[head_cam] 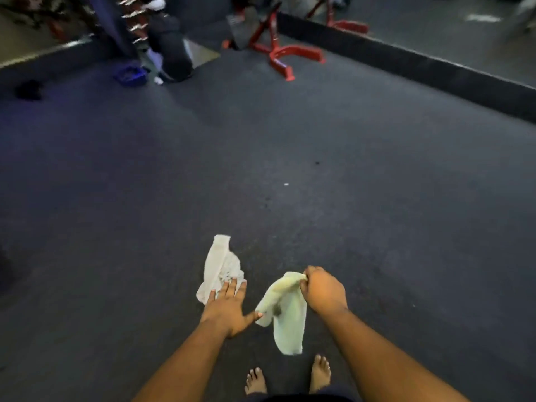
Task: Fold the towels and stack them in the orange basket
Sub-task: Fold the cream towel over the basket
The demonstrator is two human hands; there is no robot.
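Note:
A crumpled white towel (219, 265) lies on the dark floor just ahead of me. My left hand (227, 307) is spread flat with fingers apart, its fingertips over the near edge of that towel. My right hand (323, 288) pinches the top of a pale yellowish towel (285, 311), which hangs down limp with a dark stain near its middle. The left thumb touches the hanging towel's lower left corner. No orange basket is in view.
My bare feet (287, 378) stand on the dark carpet. A red metal stand (278, 50) is at the far middle, a blue basket (129, 74) and dark bags at the far left, a black raised border (420, 71) along the right.

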